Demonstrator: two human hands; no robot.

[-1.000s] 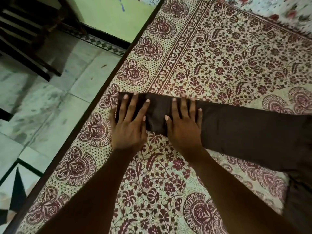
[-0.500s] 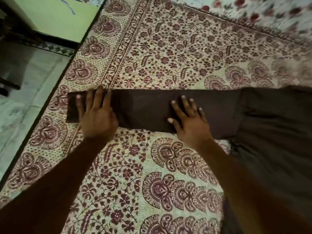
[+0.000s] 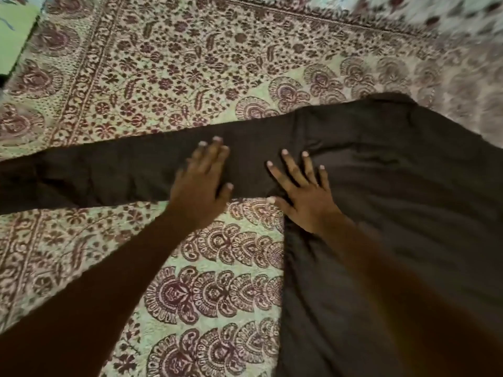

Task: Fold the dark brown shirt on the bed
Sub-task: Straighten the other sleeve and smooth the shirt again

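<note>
The dark brown shirt (image 3: 394,213) lies spread on the bed (image 3: 217,63), over a patterned cover; its body fills the right side and runs down to the near edge of the view, while one long sleeve (image 3: 109,175) stretches flat across the cover toward the bed's left edge, its cuff end out of sight at the picture's left border. Both hands lie on the cloth and grasp nothing; the left hand (image 3: 200,183) rests palm down on the sleeve, fingers together and flat, the heel of the palm just over the sleeve's near edge; the right hand (image 3: 304,205) rests with fingers splayed where the sleeve meets the body, its thumb at the cloth's near edge, touching the cover.

In my judgement the work is at an early stage; the sleeve looks pressed smooth and straight, with only small creases near the armpit, but no fold over the body is visible, so the sleeve has yet to be brought in, and the body has yet to be folded; whether the far side is already folded cannot be told, since that part lies beyond the right border.

By count: one shirt; one sleeve in view, the other not seen; two hands, both bare; one bed with one patterned cover.
</note>
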